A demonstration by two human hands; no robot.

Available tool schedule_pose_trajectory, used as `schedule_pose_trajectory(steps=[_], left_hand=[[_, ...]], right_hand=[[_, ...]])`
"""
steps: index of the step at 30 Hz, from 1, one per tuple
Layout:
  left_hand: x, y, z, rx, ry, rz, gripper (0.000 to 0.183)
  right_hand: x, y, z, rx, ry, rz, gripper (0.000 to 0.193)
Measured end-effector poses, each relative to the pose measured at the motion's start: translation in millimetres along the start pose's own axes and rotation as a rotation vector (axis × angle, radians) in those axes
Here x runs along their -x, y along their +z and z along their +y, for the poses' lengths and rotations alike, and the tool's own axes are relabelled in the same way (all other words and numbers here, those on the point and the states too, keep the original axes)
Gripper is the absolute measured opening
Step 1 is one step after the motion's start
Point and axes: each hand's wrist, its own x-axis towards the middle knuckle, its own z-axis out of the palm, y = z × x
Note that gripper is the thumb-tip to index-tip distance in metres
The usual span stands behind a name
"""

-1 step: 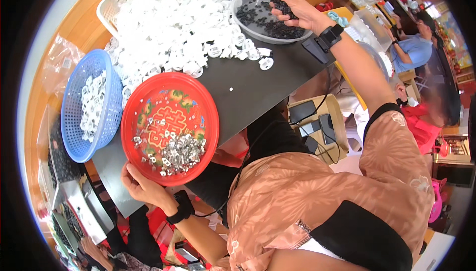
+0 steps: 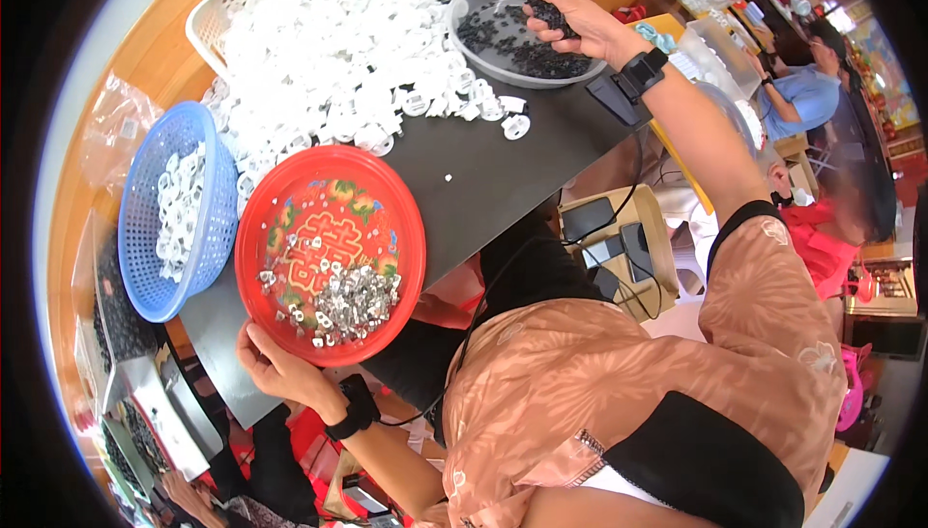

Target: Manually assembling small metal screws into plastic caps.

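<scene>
My right hand (image 2: 590, 28) is closed round a handful of small black plastic parts (image 2: 551, 19), above a grey basin (image 2: 527, 75) with more of these black parts in it. Down at the near left, my left hand (image 2: 285, 371) grips the rim of a round red tray (image 2: 404, 190) with a printed flower pattern. Small silvery metal pieces (image 2: 358, 301) lie heaped in the tray's lower part, with a few scattered higher up. The fingertips of my left hand are partly hidden at the tray's edge.
A big heap of white plastic parts (image 2: 329, 55) spills from a white basket (image 2: 205, 26) onto the dark table (image 2: 483, 156). A blue basket (image 2: 217, 195) with white parts stands left. A cable hangs from my right wrist past a cardboard box (image 2: 633, 286). Other people sit at right.
</scene>
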Motion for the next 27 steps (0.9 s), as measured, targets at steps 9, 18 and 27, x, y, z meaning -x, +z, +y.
schedule_pose_trajectory(steps=[9,18,27], left_hand=[[-4.4,1.2,-8.6,-0.039,0.081,-0.005,0.023],[-5.9,-1.9,-12.4,-0.018,0.063,0.005,0.019],[-8.1,-2.5,-10.7,0.074,0.052,-0.033,0.019]], right_hand=[[17.0,56.3,-23.5,-0.204,0.209,-0.388,0.03],[21.1,235.9,-2.6,0.414,0.162,-0.703,0.035],[8.6,274.0,32.7,1.345,-0.632,-0.554,0.039]])
